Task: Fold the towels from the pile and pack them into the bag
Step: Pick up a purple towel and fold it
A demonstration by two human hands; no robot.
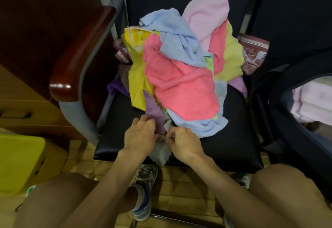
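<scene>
bag [269, 102] at right, open — pale towels [312, 100] lie inside. pile [181, 84] of mixed towels heaped on chair seat [224, 147]. left hand [140, 136] and right hand [185, 141] both pinch a grey towel [159, 153] at the seat's front edge.

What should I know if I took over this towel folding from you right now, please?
Left hand and right hand: both pinch the small grey terry towel at the front edge of the black padded chair seat; it is not yet folded.
The heap of crumpled coloured towels lies on the seat behind the hands.
The dark open bag stands to the right, with pale folded cloth already inside.
Left to do: fold the grey towel, pack it, then work through the heap.
</scene>
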